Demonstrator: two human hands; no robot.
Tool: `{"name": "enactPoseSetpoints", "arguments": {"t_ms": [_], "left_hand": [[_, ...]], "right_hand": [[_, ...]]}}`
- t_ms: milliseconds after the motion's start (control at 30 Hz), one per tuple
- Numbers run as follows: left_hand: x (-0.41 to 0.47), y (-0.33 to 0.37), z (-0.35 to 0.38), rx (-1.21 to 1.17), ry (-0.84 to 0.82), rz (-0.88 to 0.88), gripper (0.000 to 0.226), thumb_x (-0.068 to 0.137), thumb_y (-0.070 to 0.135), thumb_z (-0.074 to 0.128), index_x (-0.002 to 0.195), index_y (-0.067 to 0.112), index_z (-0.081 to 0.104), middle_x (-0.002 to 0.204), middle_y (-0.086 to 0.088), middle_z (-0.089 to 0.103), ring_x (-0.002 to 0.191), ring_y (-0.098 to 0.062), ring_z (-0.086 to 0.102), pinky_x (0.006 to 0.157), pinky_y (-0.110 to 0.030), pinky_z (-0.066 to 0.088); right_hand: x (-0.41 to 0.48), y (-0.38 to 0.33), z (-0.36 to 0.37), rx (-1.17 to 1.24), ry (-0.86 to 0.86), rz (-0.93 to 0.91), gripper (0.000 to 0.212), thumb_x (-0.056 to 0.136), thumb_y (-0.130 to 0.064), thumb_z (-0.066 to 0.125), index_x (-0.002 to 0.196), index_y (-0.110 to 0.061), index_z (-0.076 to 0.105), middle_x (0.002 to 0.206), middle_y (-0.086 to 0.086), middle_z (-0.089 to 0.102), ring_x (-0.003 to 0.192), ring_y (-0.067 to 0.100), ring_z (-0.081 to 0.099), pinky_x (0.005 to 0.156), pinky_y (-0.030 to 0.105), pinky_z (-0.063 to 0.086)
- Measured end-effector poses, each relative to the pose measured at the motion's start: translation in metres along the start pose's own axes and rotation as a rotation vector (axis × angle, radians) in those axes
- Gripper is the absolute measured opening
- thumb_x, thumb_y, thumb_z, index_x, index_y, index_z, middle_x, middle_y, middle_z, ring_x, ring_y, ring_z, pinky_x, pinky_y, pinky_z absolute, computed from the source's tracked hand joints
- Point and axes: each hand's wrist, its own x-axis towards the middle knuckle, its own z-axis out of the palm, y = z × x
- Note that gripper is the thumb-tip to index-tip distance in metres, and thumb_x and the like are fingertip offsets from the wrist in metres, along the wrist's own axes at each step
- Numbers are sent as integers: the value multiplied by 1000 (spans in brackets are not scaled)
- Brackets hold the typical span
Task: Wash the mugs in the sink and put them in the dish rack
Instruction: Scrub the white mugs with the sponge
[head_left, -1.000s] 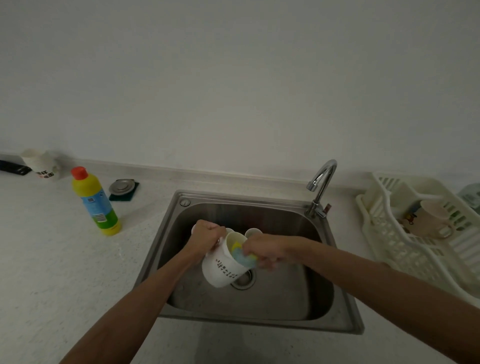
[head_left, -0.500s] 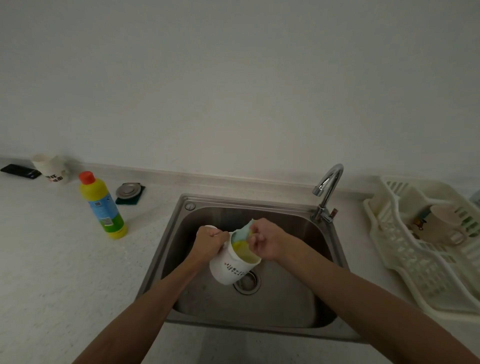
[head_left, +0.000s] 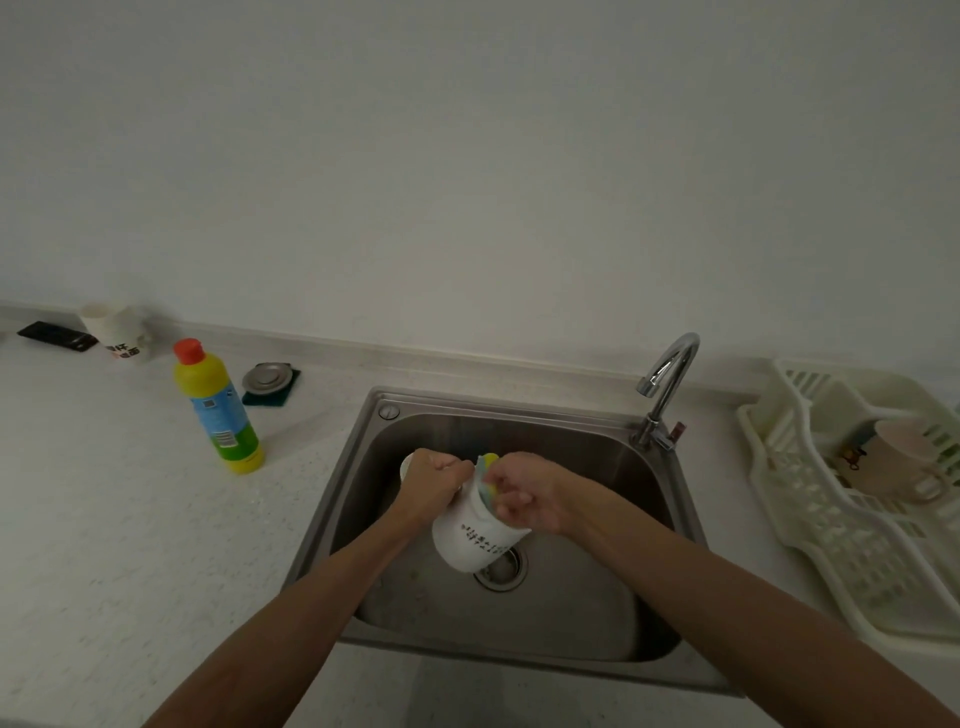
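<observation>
over the sink (head_left: 597, 597), the fingers of the left hand (head_left: 434, 486) are gripping a tilted white mug (head_left: 470, 543) while the fingers of the right hand (head_left: 530, 499) are pinching a sponge (head_left: 488, 467) inside its mouth, so i judge it is mid-scrub, with rinsing and racking to come. just behind, a second mug (head_left: 406, 465) is waiting in the sink; farther right, a pale mug (head_left: 901, 460) is already sitting in the dish rack (head_left: 810, 525).
</observation>
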Motion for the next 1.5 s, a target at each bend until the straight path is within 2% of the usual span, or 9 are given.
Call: {"name": "enactPoseSetpoints", "arguments": {"t_ms": [133,300,400,600,800,1000,1233,1367,1500], "left_hand": [[2,-3,-6,-42,50,-10,52,84,-8,55,41,16,40,38,4,33,39,-8,31,43,-21,29],[-3,1,-8,-31,-10,-23,65,86,-10,54,31,23,41,35,10,33,34,-3,33,41,-17,32],[-5,0,-10,-57,-80,-96,64,88,-7,52,31,21,46,35,9,40,34,-3,40,43,-19,36],[-6,4,-6,-77,-265,-208,64,91,-4,45,31,17,50,36,7,42,35,-3,38,43,-19,32],[-8,4,-9,-82,-254,-261,58,87,-5,47,34,19,47,40,5,41,39,-8,36,45,-22,29],[-9,10,-4,-72,-214,-245,52,91,-3,48,44,20,47,40,7,45,38,-5,40,44,-21,33],[-8,9,-5,-87,-214,-278,55,88,-3,48,39,21,47,42,5,43,39,-7,37,42,-20,31],[-5,6,-8,-66,-184,-273,55,88,-2,49,38,21,45,41,3,40,39,-8,35,43,-21,30],[4,10,-15,-69,-110,-187,44,85,-3,52,45,12,45,43,-3,36,39,-12,31,43,-20,28]], "right_hand": [[-8,5,-1,-234,-79,-58,11,94,-6,40,87,-11,46,48,-4,37,36,4,25,39,17,30],[-17,0,-4,-1126,-171,-86,20,94,-16,52,108,-1,53,74,10,55,61,19,54,68,35,52],[-21,1,-18,-1790,-229,-263,36,98,-22,46,131,-11,54,121,11,61,106,29,60,88,36,50],[-2,-4,-34,-2468,-237,-887,50,92,-28,59,140,-23,45,123,-1,62,92,23,65,72,30,51],[-11,-17,-35,-2524,-267,-1098,61,96,-21,55,150,-20,28,148,-4,42,102,26,57,64,28,36],[2,-12,-38,-2574,-260,-977,59,94,-20,58,147,-20,34,133,0,56,94,25,63,65,30,44],[-3,-20,-41,-2608,-268,-1270,54,82,-30,73,133,-22,55,124,-8,61,78,19,61,58,28,33],[-13,-28,-50,-2585,-367,-1015,48,97,-25,54,143,-20,42,153,-7,36,90,28,63,69,33,41],[-22,-18,-50,-2279,-184,-709,37,99,-28,42,136,-24,48,127,6,60,100,31,63,82,33,44]]}}
